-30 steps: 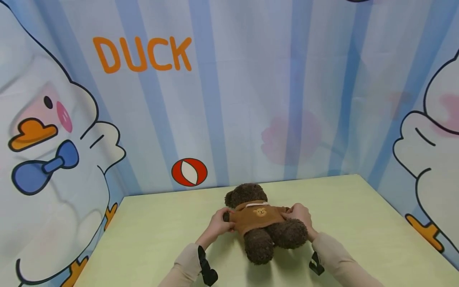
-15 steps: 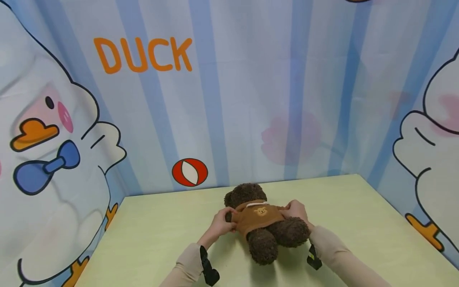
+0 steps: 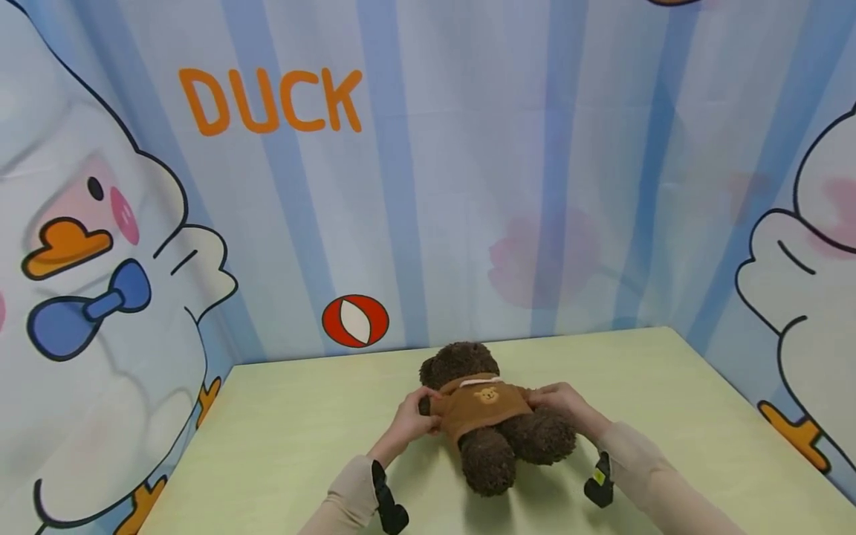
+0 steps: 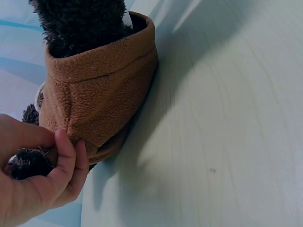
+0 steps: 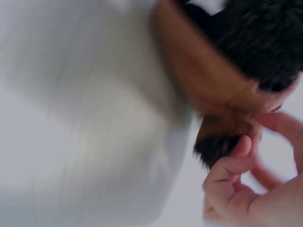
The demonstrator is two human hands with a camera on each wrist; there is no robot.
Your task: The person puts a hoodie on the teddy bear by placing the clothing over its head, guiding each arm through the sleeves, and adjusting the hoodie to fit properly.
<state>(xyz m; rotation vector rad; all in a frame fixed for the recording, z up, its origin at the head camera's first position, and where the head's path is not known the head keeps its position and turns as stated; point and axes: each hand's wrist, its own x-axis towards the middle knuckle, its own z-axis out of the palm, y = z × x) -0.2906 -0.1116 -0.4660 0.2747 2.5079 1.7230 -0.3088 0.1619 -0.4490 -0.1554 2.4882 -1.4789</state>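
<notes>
A dark brown teddy bear (image 3: pixel 488 461) lies on its back on the table, its head toward the back wall and its legs toward me. It wears a brown fleece sweater (image 3: pixel 491 405) with a small bear face on the chest. My left hand (image 3: pixel 409 417) pinches the sweater at the bear's arm on the left side; the left wrist view shows thumb and fingertips gathering the cloth (image 4: pixel 94 104). On the other side my right hand (image 3: pixel 565 401) holds the sleeve, with the dark paw (image 5: pixel 218 149) poking out beside the fingers in the blurred right wrist view.
The pale yellow-green table (image 3: pixel 301 431) reaches back to a striped blue curtain (image 3: pixel 455 186) printed with ducks and the word DUCK. Each wrist has a black strap (image 3: pixel 388 501) round a beige sleeve (image 3: pixel 351 490).
My right hand and forearm have shifted outward to the right, and the fingers now lie farther along the bear's sleeve. The bear has turned very slightly. The left hand keeps its pinch.
</notes>
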